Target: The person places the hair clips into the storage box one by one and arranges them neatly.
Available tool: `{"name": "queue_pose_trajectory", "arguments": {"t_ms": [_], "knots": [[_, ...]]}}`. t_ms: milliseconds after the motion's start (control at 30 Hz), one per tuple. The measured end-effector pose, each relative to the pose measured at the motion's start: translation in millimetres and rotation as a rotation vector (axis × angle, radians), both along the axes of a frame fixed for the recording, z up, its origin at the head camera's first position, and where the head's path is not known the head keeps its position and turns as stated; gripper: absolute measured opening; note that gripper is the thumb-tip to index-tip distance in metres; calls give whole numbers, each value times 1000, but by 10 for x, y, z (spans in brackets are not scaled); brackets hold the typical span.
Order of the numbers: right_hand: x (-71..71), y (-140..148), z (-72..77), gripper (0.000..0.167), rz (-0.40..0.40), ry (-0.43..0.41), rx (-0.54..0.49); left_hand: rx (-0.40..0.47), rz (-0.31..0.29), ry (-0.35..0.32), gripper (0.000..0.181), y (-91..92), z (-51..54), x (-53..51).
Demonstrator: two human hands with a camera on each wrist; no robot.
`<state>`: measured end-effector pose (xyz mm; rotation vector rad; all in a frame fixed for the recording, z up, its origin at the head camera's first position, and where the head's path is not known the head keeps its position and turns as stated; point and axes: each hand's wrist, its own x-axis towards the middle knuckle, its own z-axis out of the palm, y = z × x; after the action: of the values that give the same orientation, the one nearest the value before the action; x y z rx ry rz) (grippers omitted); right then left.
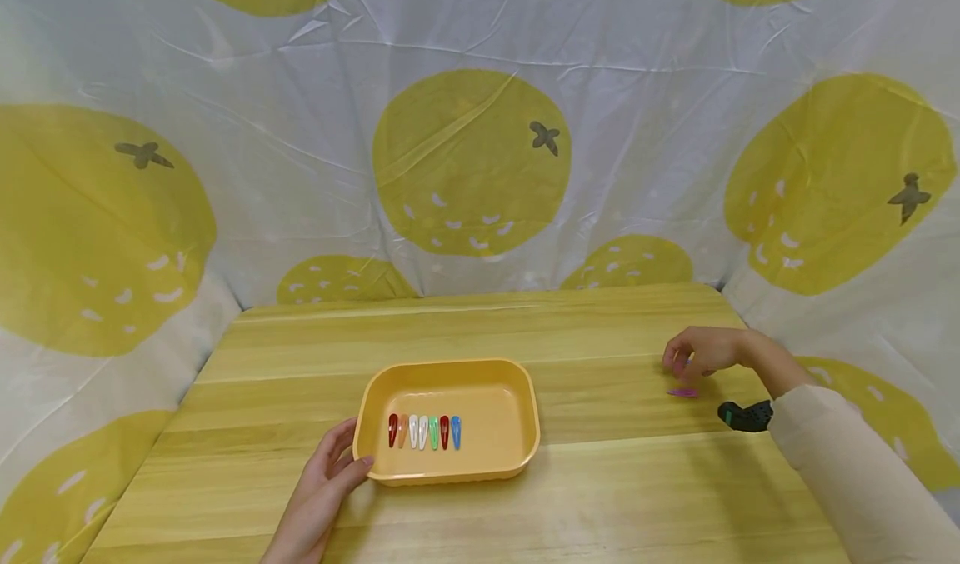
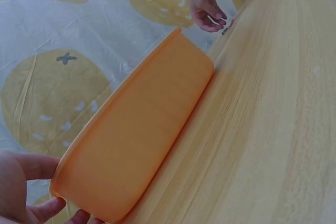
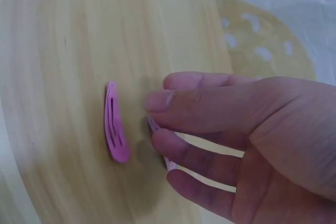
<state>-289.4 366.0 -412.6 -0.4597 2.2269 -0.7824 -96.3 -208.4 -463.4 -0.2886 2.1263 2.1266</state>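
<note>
A shallow yellow-orange plastic tray sits on the table, with several snap hair clips lined up in a row inside: red, orange, white, green and blue. My left hand grips the tray's near-left corner, the thumb at the rim; the left wrist view shows the fingers around that corner. Far to the right, my right hand hovers low with loosely bent fingers over a pale clip, partly hidden behind them. Beside it on the wood lies a pink snap hair clip, untouched.
A dark wrist-worn device is at my right forearm. The wooden table reaches back to a white cloth with yellow fruit prints, which also hangs along both sides.
</note>
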Motion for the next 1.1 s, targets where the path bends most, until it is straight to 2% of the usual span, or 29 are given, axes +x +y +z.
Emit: {"name": "queue_pose_trajectory", "arguments": {"t_ms": [233,433,533,667,767,900,1100], "knots": [[47,138,-70,22,20,3,-14,-6,5,-13,66,-2,-4,-2],[95,225,-169,22,44,17,-87,-6,5,-17,67,-3,-4,0],[132,220,-230,21,69,88,-108,-4,5,-17,67,-3,-5,-3],[185,194,-288,17,81,233,-59,-4,2,-12,66,-4,-3,-8],[215,186,-310,15,59,292,-11,-5,1,-8,66,0,6,-10],[239,181,-326,14,44,312,6,-9,1,-5,66,1,14,-10],[253,152,-329,16,83,328,-29,-8,1,-4,65,-4,7,-10]]}}
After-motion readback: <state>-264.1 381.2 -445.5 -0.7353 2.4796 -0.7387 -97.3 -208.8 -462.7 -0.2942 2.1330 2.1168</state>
